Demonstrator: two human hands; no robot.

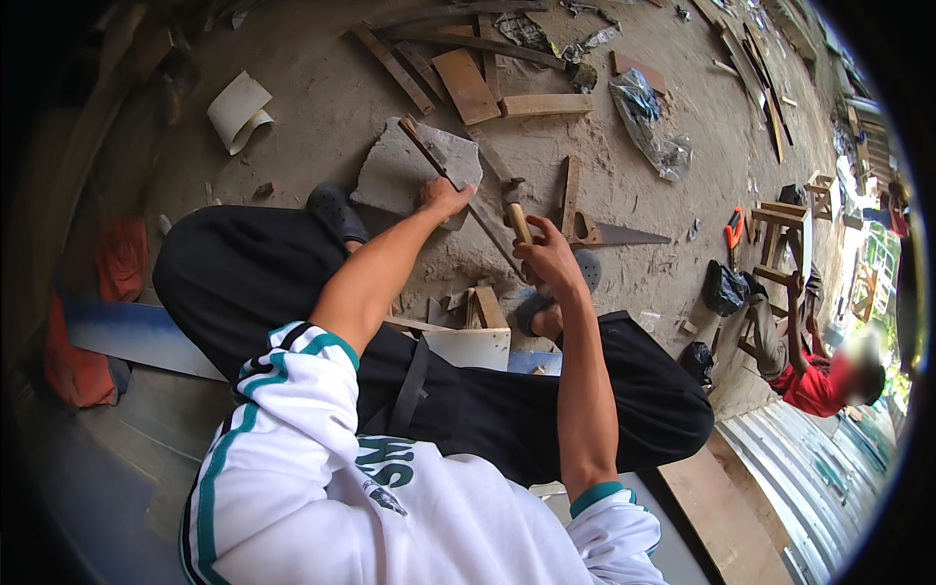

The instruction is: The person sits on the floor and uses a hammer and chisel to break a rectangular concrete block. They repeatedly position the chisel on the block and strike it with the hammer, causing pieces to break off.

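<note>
I saw the left hand pressed flat on the wooden strip; the right hand gripped the hammer handle.

A handsaw lies on the dirt floor near loose planks, a crumpled plastic bag and a curled white sheet. Another person in red crouches by wooden stools.
</note>
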